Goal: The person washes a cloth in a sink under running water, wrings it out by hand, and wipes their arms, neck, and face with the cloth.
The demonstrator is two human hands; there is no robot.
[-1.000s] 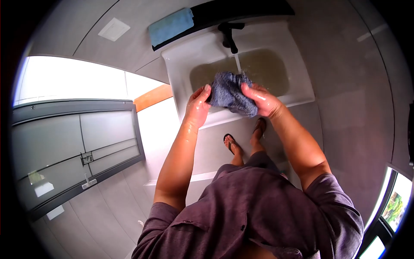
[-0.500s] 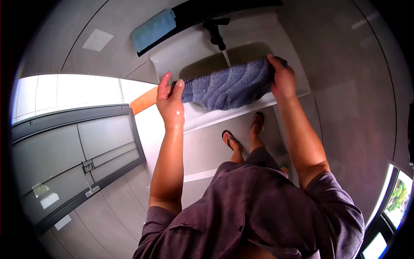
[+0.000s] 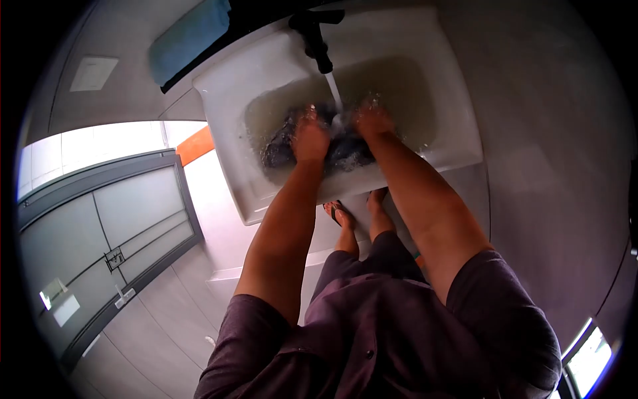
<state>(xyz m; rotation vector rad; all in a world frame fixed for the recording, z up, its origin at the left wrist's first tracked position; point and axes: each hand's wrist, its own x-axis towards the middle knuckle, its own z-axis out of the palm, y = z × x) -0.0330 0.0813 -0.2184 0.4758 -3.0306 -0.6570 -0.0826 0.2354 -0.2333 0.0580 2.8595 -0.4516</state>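
Observation:
In the head view, a dark, soaked towel lies in murky water inside the white sink. My left hand presses down on the towel's left part, its fingers smeared by motion and splashing water. Slightly farther right, my right hand is also down at the water over the towel, with its fingers blurred too. Between the two hands, a stream of water falls from the black faucet. Most of the towel is hidden under water and my hands.
A light blue cloth hangs over a black ledge behind the sink's left corner. On the left stands a grey-framed frosted door beside an orange strip. A window shows at the lower right. My feet in flip-flops are below the sink.
The blue-grey towel, stretched between both hands above the sink half a second ago, is now down in the water. Both hands have moved down and closer together, and water splashes around them.

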